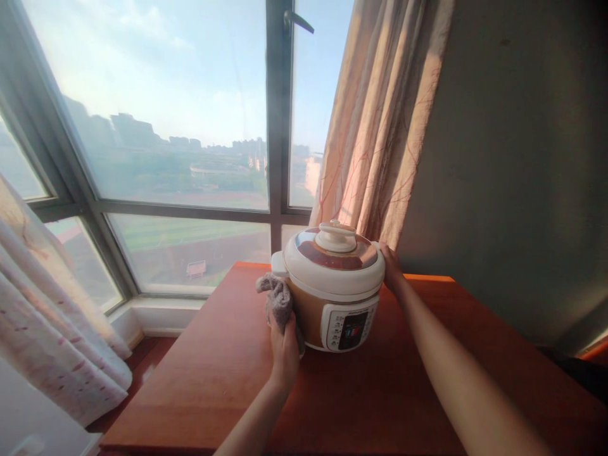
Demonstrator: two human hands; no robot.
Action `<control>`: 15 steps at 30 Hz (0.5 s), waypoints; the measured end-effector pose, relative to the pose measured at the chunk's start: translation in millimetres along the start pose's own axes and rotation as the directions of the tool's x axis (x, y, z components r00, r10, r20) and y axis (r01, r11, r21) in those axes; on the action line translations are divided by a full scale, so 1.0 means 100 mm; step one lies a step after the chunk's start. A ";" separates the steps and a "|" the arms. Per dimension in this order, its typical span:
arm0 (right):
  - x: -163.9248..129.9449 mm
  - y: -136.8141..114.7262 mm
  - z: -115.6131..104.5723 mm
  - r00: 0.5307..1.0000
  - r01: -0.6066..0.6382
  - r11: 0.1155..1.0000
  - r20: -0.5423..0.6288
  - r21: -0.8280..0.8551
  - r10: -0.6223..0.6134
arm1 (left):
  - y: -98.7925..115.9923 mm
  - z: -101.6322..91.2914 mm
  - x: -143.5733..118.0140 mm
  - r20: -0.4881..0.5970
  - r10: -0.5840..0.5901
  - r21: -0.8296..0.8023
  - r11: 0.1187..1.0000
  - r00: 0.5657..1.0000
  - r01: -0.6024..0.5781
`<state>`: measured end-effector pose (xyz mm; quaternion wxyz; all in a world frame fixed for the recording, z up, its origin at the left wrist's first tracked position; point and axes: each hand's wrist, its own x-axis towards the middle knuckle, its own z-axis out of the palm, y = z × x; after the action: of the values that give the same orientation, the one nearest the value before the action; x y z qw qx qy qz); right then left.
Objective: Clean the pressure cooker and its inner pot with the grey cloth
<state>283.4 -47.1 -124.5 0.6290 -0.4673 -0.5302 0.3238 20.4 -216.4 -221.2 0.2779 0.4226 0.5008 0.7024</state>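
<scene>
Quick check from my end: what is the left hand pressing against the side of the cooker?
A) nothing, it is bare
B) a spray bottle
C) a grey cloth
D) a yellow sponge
C: the left hand grips a crumpled grey cloth against the left side of the cooker.

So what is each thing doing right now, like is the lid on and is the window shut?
Cooker: upright on the table, lid on.
Cloth: bunched up, pressed against the cooker's side.
Left hand: closed on the cloth.
Right hand: flat against the cooker's far side.
Window: looks shut.
Curtain: drawn aside, hanging behind the cooker.
Screen on the cooker: cannot tell whether lit.
</scene>
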 end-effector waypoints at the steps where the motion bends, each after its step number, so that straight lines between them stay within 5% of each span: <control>1: 0.00 0.00 0.00 1.000 -0.004 1.000 -0.001 0.008 0.004 | 0.03 0.02 -0.15 0.015 0.041 0.028 0.999 0.999 -0.042; 4: 0.01 0.01 0.00 1.000 -0.009 1.000 -0.007 0.021 0.009 | 0.05 0.08 -0.47 0.112 0.312 0.126 0.937 0.943 -0.325; 7: 0.01 0.01 0.00 1.000 -0.008 1.000 -0.002 0.025 0.008 | 0.01 0.11 -0.49 0.290 0.556 0.248 0.743 0.779 -0.622; 12: 0.00 0.01 0.00 1.000 0.014 1.000 0.010 0.019 -0.015 | 0.11 0.11 0.02 0.441 0.694 0.342 0.457 0.570 -0.821; 15: 0.01 0.03 0.00 1.000 0.028 1.000 -0.003 0.009 -0.028 | 0.34 0.10 0.38 0.436 0.714 0.319 0.446 0.547 -0.836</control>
<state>284.2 -45.4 -127.0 0.6364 -0.4574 -0.5344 0.3165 11.3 -192.7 -176.0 -0.1373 0.7413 0.3726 0.5411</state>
